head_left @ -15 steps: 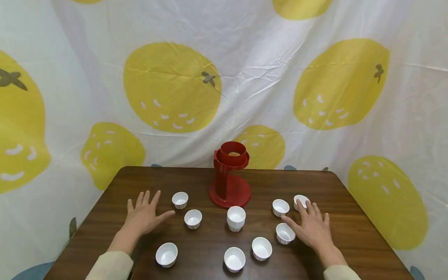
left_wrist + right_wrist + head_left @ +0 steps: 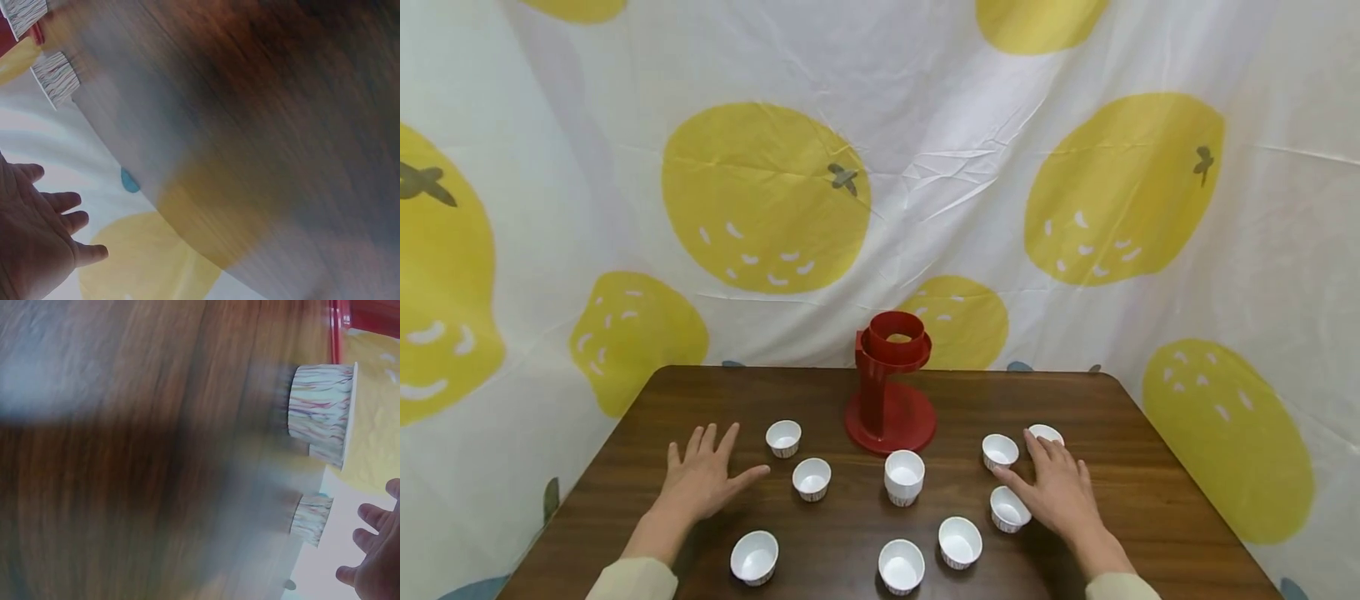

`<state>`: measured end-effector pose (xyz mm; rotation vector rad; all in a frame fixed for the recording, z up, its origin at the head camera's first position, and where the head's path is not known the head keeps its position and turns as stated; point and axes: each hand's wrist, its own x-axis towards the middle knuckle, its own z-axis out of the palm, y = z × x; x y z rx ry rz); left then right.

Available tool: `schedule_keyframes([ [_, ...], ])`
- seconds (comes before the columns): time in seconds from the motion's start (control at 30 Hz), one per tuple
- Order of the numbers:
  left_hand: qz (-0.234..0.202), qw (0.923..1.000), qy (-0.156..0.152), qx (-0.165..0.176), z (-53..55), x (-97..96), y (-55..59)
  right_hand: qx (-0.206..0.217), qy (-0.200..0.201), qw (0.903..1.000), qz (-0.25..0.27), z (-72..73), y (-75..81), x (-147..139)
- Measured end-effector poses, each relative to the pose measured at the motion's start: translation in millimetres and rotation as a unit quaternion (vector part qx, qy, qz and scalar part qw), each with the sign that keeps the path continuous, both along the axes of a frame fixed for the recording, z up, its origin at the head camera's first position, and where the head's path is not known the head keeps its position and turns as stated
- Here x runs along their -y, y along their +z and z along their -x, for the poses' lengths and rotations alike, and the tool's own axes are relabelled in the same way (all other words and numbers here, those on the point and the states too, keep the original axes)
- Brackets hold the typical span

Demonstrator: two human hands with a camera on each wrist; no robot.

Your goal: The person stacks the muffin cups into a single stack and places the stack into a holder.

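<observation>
My left hand hovers over the left side of the table with fingers spread, holding nothing. Two small white paper cups, a far one and a nearer one, stand to its right; another cup sits closer to me. On the right, my right hand is spread above a group of cups, also holding nothing. Its fingers partly cover the farthest cup. By its thumb are two more, one behind and one in front. The right wrist view shows streaked sides on a cup.
A red stand with a ring-shaped top holder rises at the table's back middle. Before it is a stack of cups; two cups stand nearer me. A lemon-print cloth hangs behind the brown table.
My right hand has shifted slightly left, covering more of the farthest cup. The head view has tilted a little upward. The cups and red stand keep their places on the table.
</observation>
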<state>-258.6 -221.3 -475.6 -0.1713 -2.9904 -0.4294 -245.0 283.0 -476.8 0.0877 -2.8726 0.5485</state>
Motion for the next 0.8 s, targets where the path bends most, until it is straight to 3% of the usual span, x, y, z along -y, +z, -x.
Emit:
schedule_keyframes([
  [0.8,-0.018,0.9998,-0.011,0.006,-5.1,-11.7,3.3,-0.01,0.036,0.9982,0.047,3.2,12.0,34.5],
])
